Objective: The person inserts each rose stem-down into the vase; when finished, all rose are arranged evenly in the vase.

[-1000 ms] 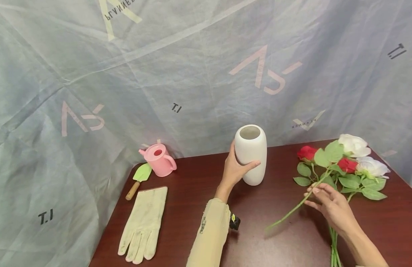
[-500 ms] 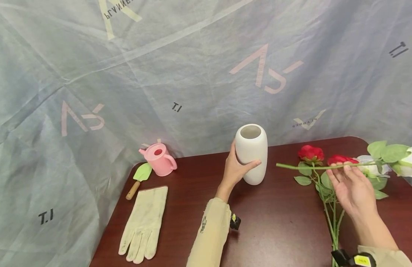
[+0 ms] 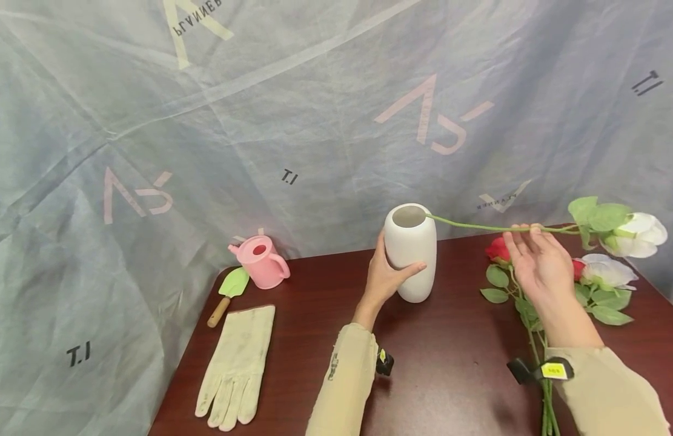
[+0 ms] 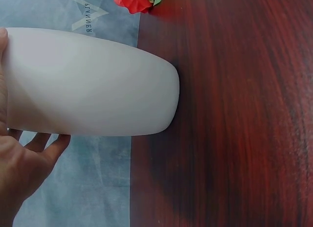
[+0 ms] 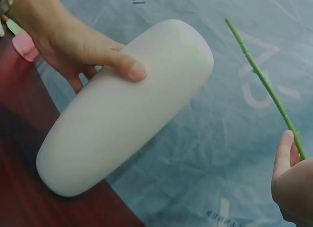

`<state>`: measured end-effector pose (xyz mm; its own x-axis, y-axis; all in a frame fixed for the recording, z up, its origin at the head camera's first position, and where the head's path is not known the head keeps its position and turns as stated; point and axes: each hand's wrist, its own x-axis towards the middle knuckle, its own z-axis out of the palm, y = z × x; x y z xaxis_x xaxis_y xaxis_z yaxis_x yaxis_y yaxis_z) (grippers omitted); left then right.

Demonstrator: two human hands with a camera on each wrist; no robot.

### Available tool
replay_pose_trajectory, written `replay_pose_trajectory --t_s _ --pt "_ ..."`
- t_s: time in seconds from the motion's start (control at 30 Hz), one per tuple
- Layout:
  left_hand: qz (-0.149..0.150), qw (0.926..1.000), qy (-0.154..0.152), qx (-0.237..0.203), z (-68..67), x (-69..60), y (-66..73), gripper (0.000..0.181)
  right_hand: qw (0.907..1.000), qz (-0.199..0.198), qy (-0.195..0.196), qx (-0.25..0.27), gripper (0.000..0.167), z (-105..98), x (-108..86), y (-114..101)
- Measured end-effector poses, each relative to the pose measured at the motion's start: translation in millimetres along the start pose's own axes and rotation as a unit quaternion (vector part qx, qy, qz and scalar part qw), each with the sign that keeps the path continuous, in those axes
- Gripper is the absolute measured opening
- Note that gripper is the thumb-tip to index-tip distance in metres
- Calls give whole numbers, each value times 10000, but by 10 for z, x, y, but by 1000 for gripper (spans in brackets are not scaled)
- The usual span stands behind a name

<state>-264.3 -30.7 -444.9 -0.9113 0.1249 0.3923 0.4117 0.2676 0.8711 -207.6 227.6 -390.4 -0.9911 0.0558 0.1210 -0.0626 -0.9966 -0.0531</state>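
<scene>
A white vase [image 3: 415, 260] stands upright on the dark red table, and my left hand [image 3: 387, 275] grips its left side with the thumb across the front. My right hand [image 3: 543, 266], palm turned up, pinches the green stem of a white rose [image 3: 638, 235]. That stem lies nearly level, its bare end close to the vase's rim in the head view; in the right wrist view the stem [image 5: 266, 85] is apart from the vase [image 5: 127, 109]. Behind and below the right hand lie red roses [image 3: 498, 249] and another white rose [image 3: 607, 272], partly hidden by it.
On the left are a pink watering can [image 3: 264, 266], a small green trowel [image 3: 234, 283] with a wooden handle, and a cream glove [image 3: 238, 363]. A grey printed cloth [image 3: 325, 133] hangs behind the table [image 3: 440, 387].
My right hand has lifted the white rose off the bunch, turned it so its bloom points right, and moved its stem end up and left to the vase. The left hand stays put.
</scene>
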Motion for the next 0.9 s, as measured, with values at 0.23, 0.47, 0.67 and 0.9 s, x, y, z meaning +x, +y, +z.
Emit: replay_pose_trajectory --t_s 0.23,0.47,0.67,0.9 --pt "-53 10000 9 27 0 2 -21 100 9912 -198 665 -1132 7 240 132 141" --pt "-16 10000 13 -1 -5 6 -38 100 9666 -555 1177 -2208 12 451 229 267" --pt "42 10000 -37 -64 -1 11 -33 100 9482 -824 1132 -2852 11 532 266 322" --pt "15 10000 -61 -56 6 3 -10 100 9190 -1337 1094 -3543 7 606 303 374"
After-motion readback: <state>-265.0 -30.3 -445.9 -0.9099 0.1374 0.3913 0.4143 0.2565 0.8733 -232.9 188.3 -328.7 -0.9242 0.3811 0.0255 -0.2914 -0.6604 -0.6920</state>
